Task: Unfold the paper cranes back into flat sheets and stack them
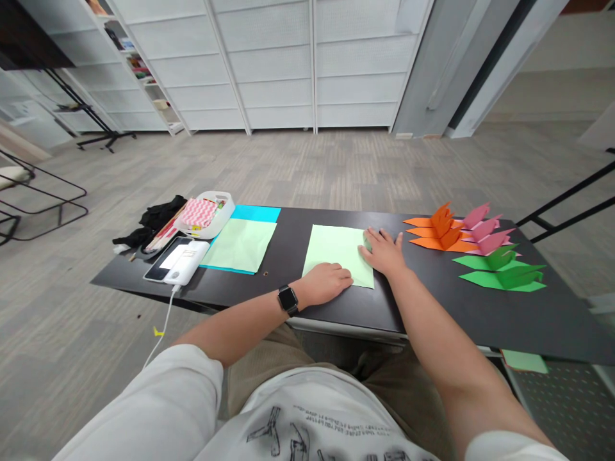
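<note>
A light green sheet of paper (331, 246) lies on the dark table in front of me. My left hand (327, 283), with a black watch on the wrist, rests on its near edge, fingers lying flat and close together. At the sheet's right edge is my right hand (385, 253). A bit of the paper bends up between its thumb and index finger, while the other fingers spread over the tabletop. Left of this sheet, another light green sheet (245, 246) lies on top of blue paper (257, 213).
Folded paper figures stand at right: orange (444, 230), pink (485, 232) and green (514, 272). On the left are a white basket (223, 214), a phone (166, 261), a white power bank (187, 262) with a hanging cable, and black cloth (156, 218). The table (288, 221) has a narrow top.
</note>
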The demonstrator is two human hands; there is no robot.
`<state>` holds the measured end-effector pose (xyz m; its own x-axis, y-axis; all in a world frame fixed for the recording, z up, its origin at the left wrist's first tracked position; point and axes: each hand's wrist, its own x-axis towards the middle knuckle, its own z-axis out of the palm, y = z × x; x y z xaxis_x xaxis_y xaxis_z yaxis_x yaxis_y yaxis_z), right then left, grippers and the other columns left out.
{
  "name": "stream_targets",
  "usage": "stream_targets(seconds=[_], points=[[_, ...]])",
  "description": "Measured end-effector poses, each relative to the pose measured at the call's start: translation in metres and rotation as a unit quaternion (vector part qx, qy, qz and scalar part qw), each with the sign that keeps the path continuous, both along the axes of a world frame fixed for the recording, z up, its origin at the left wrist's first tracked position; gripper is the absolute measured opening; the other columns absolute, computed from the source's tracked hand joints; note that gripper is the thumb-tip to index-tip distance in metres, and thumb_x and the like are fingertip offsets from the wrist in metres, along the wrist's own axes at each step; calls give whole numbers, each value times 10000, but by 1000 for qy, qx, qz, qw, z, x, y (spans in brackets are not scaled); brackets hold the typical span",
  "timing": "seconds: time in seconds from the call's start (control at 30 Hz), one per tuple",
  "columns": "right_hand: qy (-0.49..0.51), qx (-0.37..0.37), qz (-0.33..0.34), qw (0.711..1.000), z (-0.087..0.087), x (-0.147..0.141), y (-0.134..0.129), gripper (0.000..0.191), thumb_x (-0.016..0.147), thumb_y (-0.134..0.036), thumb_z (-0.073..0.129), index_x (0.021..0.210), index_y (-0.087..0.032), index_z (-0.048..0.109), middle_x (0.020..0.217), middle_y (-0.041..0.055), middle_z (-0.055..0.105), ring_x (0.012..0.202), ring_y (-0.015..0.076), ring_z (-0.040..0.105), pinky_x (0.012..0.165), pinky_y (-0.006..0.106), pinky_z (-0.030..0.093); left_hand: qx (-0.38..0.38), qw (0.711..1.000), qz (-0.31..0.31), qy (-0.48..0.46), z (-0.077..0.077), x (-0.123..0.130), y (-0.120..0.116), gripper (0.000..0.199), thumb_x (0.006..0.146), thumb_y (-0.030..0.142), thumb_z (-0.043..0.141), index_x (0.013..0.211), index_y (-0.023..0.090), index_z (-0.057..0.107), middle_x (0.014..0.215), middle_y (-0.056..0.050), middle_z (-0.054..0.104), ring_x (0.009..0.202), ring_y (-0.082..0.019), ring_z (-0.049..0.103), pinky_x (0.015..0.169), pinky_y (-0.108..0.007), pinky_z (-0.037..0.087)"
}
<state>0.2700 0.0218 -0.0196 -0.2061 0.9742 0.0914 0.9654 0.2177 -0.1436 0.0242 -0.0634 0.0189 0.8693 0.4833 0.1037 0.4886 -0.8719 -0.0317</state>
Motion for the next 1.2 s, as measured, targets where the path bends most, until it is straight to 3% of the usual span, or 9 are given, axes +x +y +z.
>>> stream_targets(seconds=[0.23, 0.4, 0.47, 0.67, 0.8, 1.03, 1.2], points=[[-5, 1, -6, 1000, -2, -1, 1, 621, 1068, -532, 391, 1615, -249, 472, 1740, 79, 412, 1595, 397, 346, 1245, 853, 80, -10, 994, 4, -105, -20, -8, -24, 319, 1077, 219, 516, 1324, 142, 703, 1405, -130, 697, 1287, -260, 636, 1158, -433, 516], [5, -1, -11, 1000, -3, -1, 1, 618, 1062, -537, 409, 1608, -258, 482, 1738, 77, 417, 1593, 396, 348, 1252, 842, 91, -52, 985, 29, -162, -20, -3, -12, 327, 1096, 312, 514, 1306, 169, 719, 1352, -125, 730, 1254, -255, 663, 1152, -452, 534], [7, -1, -12, 1000, -3, -1, 1, 618, 1059, -532, 418, 1610, -258, 482, 1738, 79, 416, 1592, 401, 346, 1251, 843, 94, -59, 982, 31, -176, -20, 6, -2, 361, 1103, 302, 489, 1374, 168, 686, 1407, -136, 709, 1327, -257, 638, 1197, -467, 502], [3, 4, -11, 1000, -4, -1, 1, 613, 1061, -512, 421, 1617, -260, 473, 1740, 77, 415, 1591, 398, 347, 1258, 835, 101, -87, 989, -89, -85, -30, 16, 17, 662, 1100, 538, 467, 1612, 118, 479, 1711, -170, 433, 1608, -335, 386, 1353, -536, 259], [6, 7, -11, 1000, -5, -1, 1, 614, 1058, -515, 428, 1617, -266, 475, 1737, 82, 420, 1589, 404, 348, 1257, 832, 108, -92, 990, -92, -56, -32, 12, 14, 734, 1078, 638, 446, 1661, 192, 427, 1758, -148, 347, 1641, -352, 322, 1368, -548, 173], [12, 3, -13, 1000, -4, -1, 1, 619, 1053, -514, 428, 1615, -259, 477, 1737, 88, 417, 1591, 404, 345, 1260, 828, 89, -101, 988, -104, -44, -26, 11, 15, 773, 1032, 699, 503, 1674, 277, 421, 1779, -139, 296, 1655, -385, 279, 1359, -588, 152], [7, 5, -13, 1000, -2, -2, -1, 622, 1056, -510, 417, 1622, -257, 463, 1739, 90, 414, 1596, 399, 342, 1254, 837, 103, -120, 988, -94, -36, -24, 12, 15, 872, 1054, 690, 445, 1719, 147, 288, 1771, -179, 297, 1663, -363, 263, 1374, -541, 127]])
